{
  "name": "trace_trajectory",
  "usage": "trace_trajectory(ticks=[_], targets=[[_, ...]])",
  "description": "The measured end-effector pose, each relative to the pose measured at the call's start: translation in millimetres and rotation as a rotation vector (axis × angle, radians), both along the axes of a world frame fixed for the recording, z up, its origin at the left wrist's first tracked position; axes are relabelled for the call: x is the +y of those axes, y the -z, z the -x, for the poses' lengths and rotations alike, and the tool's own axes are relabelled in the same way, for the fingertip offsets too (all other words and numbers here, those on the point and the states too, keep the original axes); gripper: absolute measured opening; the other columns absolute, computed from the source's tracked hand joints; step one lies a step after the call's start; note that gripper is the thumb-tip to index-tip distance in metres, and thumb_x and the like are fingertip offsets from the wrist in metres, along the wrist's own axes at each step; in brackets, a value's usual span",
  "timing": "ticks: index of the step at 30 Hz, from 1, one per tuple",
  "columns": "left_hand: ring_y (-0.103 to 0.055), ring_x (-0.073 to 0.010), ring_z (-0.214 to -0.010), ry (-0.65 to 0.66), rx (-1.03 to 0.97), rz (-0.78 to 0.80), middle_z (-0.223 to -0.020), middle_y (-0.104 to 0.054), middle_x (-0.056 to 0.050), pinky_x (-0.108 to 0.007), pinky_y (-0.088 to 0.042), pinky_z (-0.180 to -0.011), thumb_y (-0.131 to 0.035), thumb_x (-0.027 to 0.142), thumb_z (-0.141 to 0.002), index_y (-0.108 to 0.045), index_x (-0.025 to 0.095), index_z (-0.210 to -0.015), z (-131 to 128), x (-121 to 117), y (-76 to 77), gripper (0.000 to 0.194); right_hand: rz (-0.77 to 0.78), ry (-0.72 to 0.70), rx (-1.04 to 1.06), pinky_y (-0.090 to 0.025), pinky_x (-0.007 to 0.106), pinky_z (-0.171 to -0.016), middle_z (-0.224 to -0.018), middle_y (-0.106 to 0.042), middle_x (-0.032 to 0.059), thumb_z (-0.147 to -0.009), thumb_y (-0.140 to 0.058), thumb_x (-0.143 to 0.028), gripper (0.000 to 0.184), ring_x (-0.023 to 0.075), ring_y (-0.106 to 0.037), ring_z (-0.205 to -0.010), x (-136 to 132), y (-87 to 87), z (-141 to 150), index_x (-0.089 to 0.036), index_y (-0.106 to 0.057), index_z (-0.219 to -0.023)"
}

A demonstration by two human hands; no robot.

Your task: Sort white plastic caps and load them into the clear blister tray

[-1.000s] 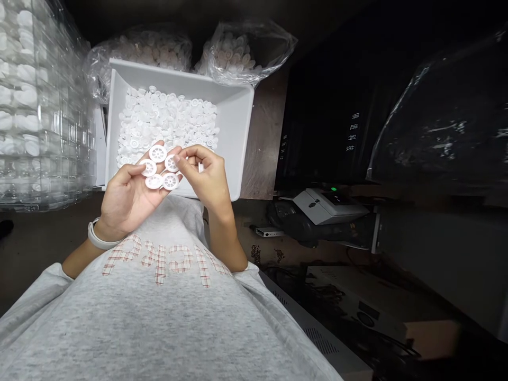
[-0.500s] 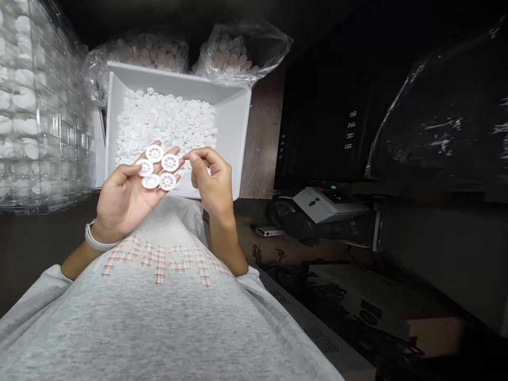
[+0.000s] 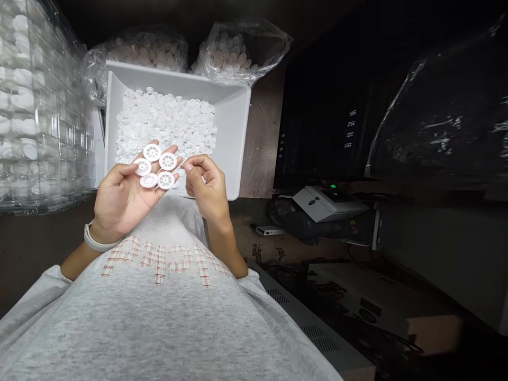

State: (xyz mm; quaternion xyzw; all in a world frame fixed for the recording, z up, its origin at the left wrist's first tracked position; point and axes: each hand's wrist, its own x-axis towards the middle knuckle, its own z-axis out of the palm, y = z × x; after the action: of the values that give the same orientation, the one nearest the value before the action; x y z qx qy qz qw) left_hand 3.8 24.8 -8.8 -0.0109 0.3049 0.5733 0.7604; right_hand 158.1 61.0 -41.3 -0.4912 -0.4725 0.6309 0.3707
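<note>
My left hand [image 3: 123,196] is held palm up over the near edge of a white bin [image 3: 234,132], fingers spread flat. Several small white spoked plastic wheels [image 3: 156,165] lie on its fingers. My right hand [image 3: 206,185] is beside it on the right, fingers curled in a pinch close to the wheels. A small white piece shows between its fingers, too small to name. The bin is filled with a heap of the same white wheels [image 3: 166,124].
Two clear plastic bags of pale parts [image 3: 238,53] lie behind the bin. Stacked clear blister trays [image 3: 39,106] fill the left side. A dark machine with a green light [image 3: 331,203] and a black plastic-covered unit [image 3: 436,116] stand to the right.
My right hand has drawn back slightly from the wheels on the left palm and lowered a little. The left hand stays nearly still with the wheels on it.
</note>
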Motion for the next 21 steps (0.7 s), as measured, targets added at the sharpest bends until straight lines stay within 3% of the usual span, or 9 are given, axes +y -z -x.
trace_trajectory(ticks=[3,8,12,21], targets=[[-0.047,-0.0287,-0.141,-0.011,0.003,-0.001,-0.141,-0.058,-0.014,-0.045,-0.036,-0.121,-0.037,0.022,-0.093,-0.046,0.012,-0.143,0.6,-0.5,0.3,0.052,0.037,-0.020,0.031,-0.034,0.014,-0.053,-0.084,-0.054,0.0011,-0.086,-0.065,-0.057,0.044,0.0022,-0.047,-0.069,-1.1,0.4,1.3,-0.014,-0.054,-0.089],[-0.044,-0.0307,-0.143,-0.014,0.014,0.013,-0.145,-0.054,-0.013,-0.049,-0.037,-0.120,-0.037,0.022,-0.093,-0.042,0.015,-0.146,0.4,0.0,-0.6,0.054,0.215,-0.064,0.155,-0.023,0.016,-0.042,-0.063,-0.038,-0.0064,-0.077,-0.072,-0.064,0.055,-0.0006,-0.028,-0.047,-2.8,-2.3,5.4,-0.015,-0.050,-0.088],[-0.042,-0.0297,-0.145,-0.005,0.016,0.020,-0.147,-0.052,-0.012,-0.049,-0.036,-0.121,-0.036,0.022,-0.093,-0.038,0.016,-0.149,-0.6,0.3,-1.9,0.056,0.297,-0.063,0.216,-0.018,0.015,-0.041,-0.059,-0.030,-0.0082,-0.070,-0.078,-0.065,0.060,-0.0007,-0.025,-0.045,-4.8,-4.6,7.1,-0.016,-0.048,-0.086],[-0.039,-0.0267,-0.146,0.009,0.006,0.015,-0.149,-0.052,-0.011,-0.045,-0.035,-0.121,-0.035,0.022,-0.094,-0.037,0.015,-0.149,1.9,0.0,-4.1,0.056,0.329,-0.083,0.244,-0.021,0.015,-0.042,-0.061,-0.032,-0.0086,-0.072,-0.077,-0.063,0.058,-0.0002,-0.027,-0.047,-7.5,-5.2,6.7,-0.017,-0.045,-0.088]])
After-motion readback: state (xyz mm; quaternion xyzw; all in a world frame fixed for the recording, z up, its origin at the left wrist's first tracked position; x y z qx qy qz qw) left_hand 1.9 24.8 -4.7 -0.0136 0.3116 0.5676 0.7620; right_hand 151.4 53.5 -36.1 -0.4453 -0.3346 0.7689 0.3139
